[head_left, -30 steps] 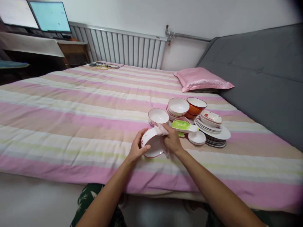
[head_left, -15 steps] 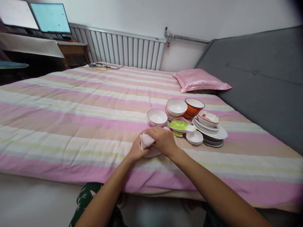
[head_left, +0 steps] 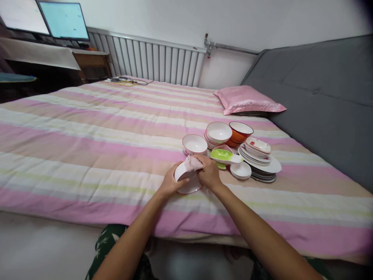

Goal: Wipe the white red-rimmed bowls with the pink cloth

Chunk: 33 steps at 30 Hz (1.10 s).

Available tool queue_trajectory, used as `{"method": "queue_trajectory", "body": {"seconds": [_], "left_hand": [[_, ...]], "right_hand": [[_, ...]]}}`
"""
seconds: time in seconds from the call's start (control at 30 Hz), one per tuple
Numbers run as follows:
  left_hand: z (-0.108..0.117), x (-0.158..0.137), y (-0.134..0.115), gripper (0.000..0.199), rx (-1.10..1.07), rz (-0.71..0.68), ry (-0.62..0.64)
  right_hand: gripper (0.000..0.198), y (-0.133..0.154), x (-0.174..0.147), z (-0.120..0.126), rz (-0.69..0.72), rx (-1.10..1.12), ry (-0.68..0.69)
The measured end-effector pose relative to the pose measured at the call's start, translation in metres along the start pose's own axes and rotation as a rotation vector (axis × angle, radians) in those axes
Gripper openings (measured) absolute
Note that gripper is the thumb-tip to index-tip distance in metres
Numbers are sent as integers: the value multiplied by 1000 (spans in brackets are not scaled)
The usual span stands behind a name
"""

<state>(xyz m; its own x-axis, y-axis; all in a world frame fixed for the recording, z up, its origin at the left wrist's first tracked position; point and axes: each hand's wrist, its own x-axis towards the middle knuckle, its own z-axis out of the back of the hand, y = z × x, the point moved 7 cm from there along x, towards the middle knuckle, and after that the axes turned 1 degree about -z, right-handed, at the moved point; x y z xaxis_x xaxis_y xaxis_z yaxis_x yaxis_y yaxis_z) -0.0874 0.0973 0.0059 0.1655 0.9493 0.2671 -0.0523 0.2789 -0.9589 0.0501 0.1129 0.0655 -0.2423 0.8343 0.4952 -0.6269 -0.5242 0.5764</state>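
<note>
My left hand [head_left: 171, 182] grips the left side of a white bowl [head_left: 189, 186] with a thin red rim, its thumb over the edge. The bowl is tilted so that its inside faces me. My right hand [head_left: 209, 171] is closed on a pale pink cloth [head_left: 192, 163], pressed to the bowl's far rim. Just beyond stands another white bowl [head_left: 194, 144] with a red rim. Close to my right hand are a green and white spoon-shaped dish [head_left: 223, 155] and a small white dish [head_left: 240, 170].
Stacked white bowls [head_left: 218, 132] and orange bowls [head_left: 240, 131] stand behind. To the right is a pile of plates [head_left: 274, 165] topped by small rectangular dishes [head_left: 258, 145]. A pink pillow [head_left: 249, 99] lies by the grey headboard [head_left: 317, 89]; cables [head_left: 129, 81] lie at the bed's far edge.
The cloth and my right hand have moved from the bowl's near left toward its far right rim. More of the bowl's inside now shows, and my left hand holds its side.
</note>
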Motion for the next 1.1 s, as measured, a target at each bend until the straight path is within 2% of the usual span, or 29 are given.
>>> {"method": "queue_trajectory", "body": {"seconds": [0.37, 0.67, 0.83, 0.97, 1.03, 1.1], "left_hand": [[0, 1, -2, 68, -13, 19, -15], [0, 0, 0, 68, -56, 38, -27], [0, -3, -3, 76, -176, 26, -25], [-1, -4, -5, 85, -330, -35, -16], [0, -4, -5, 85, -347, -64, -30], [1, -4, -6, 84, -295, -90, -29]], "right_hand": [[40, -39, -18, -12, -161, 224, -160], [29, -47, -31, -20, -203, 185, -188], [34, -30, -20, -6, -153, 49, -137], [44, 2, -2, 14, -36, -112, -40], [39, 23, 3, 17, 45, -187, 30], [27, 44, 3, 12, 137, -267, 108]]}}
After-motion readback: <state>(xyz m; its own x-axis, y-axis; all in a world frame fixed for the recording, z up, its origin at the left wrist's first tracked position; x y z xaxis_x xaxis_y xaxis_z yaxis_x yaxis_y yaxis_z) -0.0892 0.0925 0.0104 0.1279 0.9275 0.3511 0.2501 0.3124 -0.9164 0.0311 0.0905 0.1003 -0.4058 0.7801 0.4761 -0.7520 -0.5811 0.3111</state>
